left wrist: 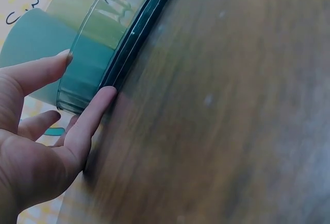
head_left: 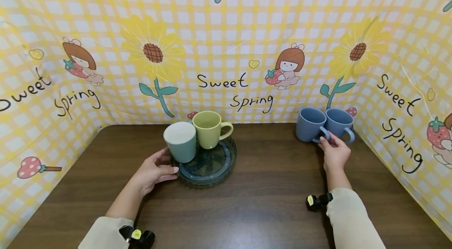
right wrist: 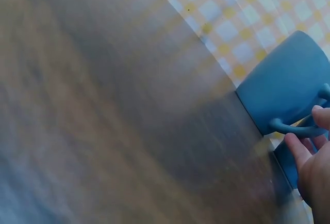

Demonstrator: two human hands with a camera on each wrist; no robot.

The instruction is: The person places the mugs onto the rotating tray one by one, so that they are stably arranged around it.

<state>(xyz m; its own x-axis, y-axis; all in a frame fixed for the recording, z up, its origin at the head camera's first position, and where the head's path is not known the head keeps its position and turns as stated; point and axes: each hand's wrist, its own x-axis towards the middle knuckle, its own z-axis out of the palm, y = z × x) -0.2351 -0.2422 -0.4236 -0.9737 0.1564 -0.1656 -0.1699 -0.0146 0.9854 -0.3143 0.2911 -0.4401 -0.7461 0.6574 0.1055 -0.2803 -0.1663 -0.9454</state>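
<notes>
Pinching blue cylindrical ceramic mug point(head_left: 309, 126) by handle with right hand point(head_left: 335, 154), near far right corner of brown wooden worktop point(head_left: 268, 170). Touching round dark-green glass tray point(head_left: 212, 164) near far edge with left hand point(head_left: 152, 171), spread, mostly straight-fingered. Can spot fingertip at tray base from left wrist (unclear from head), white top of round teal cup point(head_left: 181, 151) from head only.

In the head view, the right hand point(head_left: 336, 152) hides part of the right blue mug point(head_left: 339, 119), the teal cup point(head_left: 181, 145) covers some of the glass dish point(head_left: 208, 168), and both sleeves point(head_left: 354, 219) leave the bottom edge. The right wrist view crops the left blue mug point(right wrist: 286, 82); the wooden surface point(right wrist: 103, 110) there blurs.
</notes>
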